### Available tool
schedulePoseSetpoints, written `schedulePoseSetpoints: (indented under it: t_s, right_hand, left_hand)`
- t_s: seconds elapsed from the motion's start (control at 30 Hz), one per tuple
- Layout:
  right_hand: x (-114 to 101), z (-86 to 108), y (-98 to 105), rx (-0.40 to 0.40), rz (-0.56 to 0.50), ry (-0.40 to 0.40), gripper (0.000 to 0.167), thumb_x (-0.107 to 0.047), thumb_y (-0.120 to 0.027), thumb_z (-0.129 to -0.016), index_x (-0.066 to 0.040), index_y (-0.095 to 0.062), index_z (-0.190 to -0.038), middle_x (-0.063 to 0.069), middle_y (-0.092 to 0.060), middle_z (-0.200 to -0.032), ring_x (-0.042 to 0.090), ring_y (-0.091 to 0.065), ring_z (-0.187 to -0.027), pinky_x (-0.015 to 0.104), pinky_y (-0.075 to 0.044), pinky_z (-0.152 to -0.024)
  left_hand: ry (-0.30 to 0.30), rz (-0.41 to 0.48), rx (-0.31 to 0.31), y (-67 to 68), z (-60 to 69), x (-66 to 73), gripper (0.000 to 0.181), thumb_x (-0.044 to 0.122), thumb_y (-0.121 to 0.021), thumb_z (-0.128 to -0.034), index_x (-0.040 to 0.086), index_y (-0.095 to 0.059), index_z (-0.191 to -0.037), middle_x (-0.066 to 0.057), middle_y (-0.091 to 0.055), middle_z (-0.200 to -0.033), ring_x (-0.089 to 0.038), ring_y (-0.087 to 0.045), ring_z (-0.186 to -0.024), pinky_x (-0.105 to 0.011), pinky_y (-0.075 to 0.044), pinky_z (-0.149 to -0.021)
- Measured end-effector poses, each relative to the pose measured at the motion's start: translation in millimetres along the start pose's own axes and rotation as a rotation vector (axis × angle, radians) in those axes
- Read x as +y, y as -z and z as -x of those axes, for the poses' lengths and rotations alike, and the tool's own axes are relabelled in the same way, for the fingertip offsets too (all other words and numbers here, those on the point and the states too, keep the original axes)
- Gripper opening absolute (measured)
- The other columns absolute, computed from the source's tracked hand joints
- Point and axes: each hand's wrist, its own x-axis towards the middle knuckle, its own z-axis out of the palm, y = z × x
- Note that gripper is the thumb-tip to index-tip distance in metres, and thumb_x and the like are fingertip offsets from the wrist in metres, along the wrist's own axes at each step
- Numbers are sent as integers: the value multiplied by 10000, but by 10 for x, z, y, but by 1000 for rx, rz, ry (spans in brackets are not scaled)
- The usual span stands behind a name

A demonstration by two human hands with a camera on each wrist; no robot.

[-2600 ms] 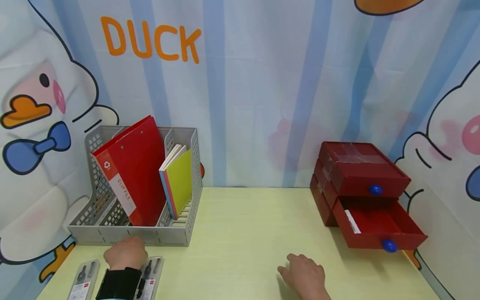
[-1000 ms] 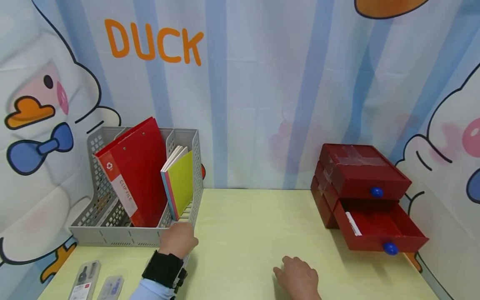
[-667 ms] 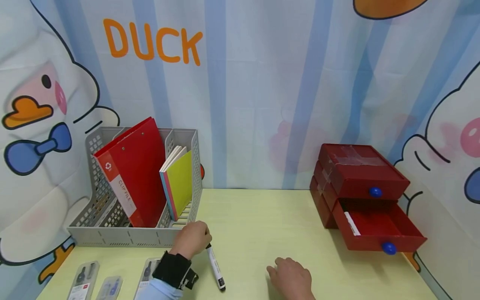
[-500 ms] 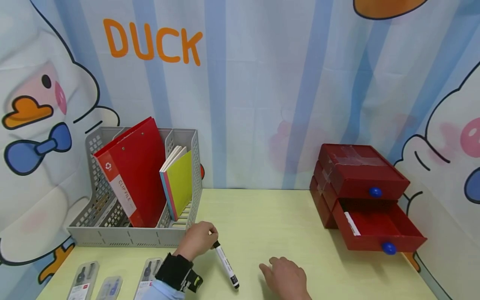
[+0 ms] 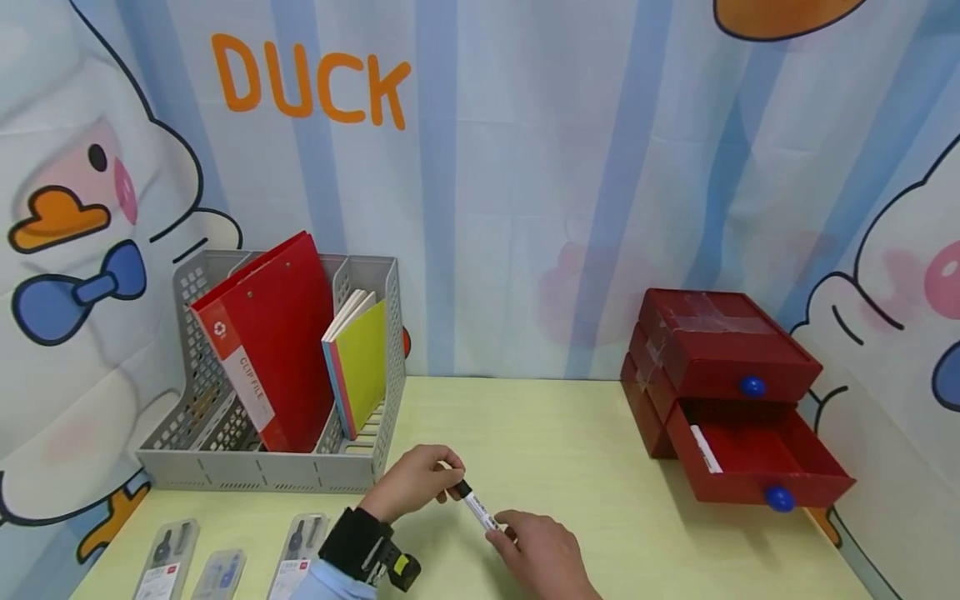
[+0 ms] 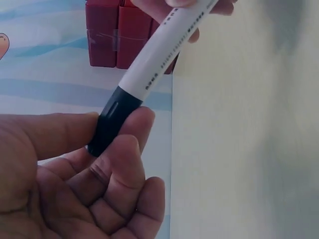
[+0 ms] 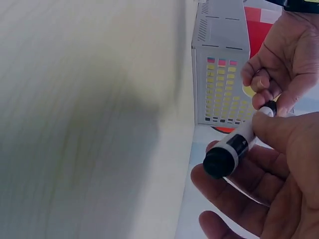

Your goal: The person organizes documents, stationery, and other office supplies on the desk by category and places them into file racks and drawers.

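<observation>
A white marker pen (image 5: 480, 510) with a black cap is held between both hands above the table, slanting down toward the right hand. My left hand (image 5: 416, 483) pinches the black cap (image 6: 115, 117) between thumb and fingers, plain in the left wrist view. The thumb and fingers of my right hand (image 5: 543, 554) grip the white barrel (image 7: 246, 130) near its other end. That dark end (image 7: 219, 162) sticks out past the right fingers in the right wrist view. The cap sits on the barrel with no gap showing.
A grey file organizer (image 5: 255, 473) at left holds a red clip file (image 5: 288, 358) and notebooks (image 5: 360, 358). Clear cases (image 5: 167, 554) lie before it. At right stands a red drawer unit (image 5: 731, 358), one drawer (image 5: 750, 485) pulled out with a white stick-like item (image 5: 705, 448) inside.
My left hand has carried the marker rightward from the cases near the organizer. The right hand has moved left and taken hold of the barrel.
</observation>
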Motion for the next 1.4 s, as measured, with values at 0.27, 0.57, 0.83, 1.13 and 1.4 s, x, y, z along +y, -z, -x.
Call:
schedulePoseSetpoints:
  t_s: [0.27,0.57,0.83,1.13,1.4]
  right_hand:
    - [-23,41,43,62,23,-6,114,-250,-719,-903,-141,-738,-932,-135,-580,-670,41,-440,-542,274,-355,-479]
    - [79,63,105,121,88,-104,111,-275,-733,-881,-176,-709,-837,-89,-505,-605,92,-402,-512,284,-317,-460]
    - [156,87,197,156,119,-194,110,-278,-728,-877,-174,-709,-848,-69,-546,-630,119,-430,-535,315,-340,-475]
    - [317,81,460,197,153,-309,137,-266,-687,-888,-136,-729,-900,-14,-600,-668,175,-504,-566,371,-384,-480]
    - [506,68,879,166,187,-451,287,-263,-644,-926,-26,-707,-1076,28,-595,-712,211,-501,-626,344,-393,-514]
  left_hand:
    - [18,-49,-5,5,18,-10,147,131,-629,-968,9,-658,-1044,-68,-703,-804,-224,-640,-712,-364,-488,-644]
    - [58,-418,59,14,6,-2,258,209,-686,-938,47,-659,-1136,-87,-682,-973,-239,-629,-868,-431,-522,-765]
    - [114,-738,89,7,31,-25,332,227,-739,-891,34,-663,-1151,-135,-654,-1048,-330,-604,-995,-568,-468,-888]
    - [108,-890,132,7,86,-65,321,260,-789,-838,32,-669,-1030,-128,-606,-906,-312,-553,-865,-542,-460,-832]
    - [119,-901,112,-3,85,-53,343,287,-802,-822,43,-673,-1025,-123,-601,-900,-308,-551,-869,-551,-460,-837]
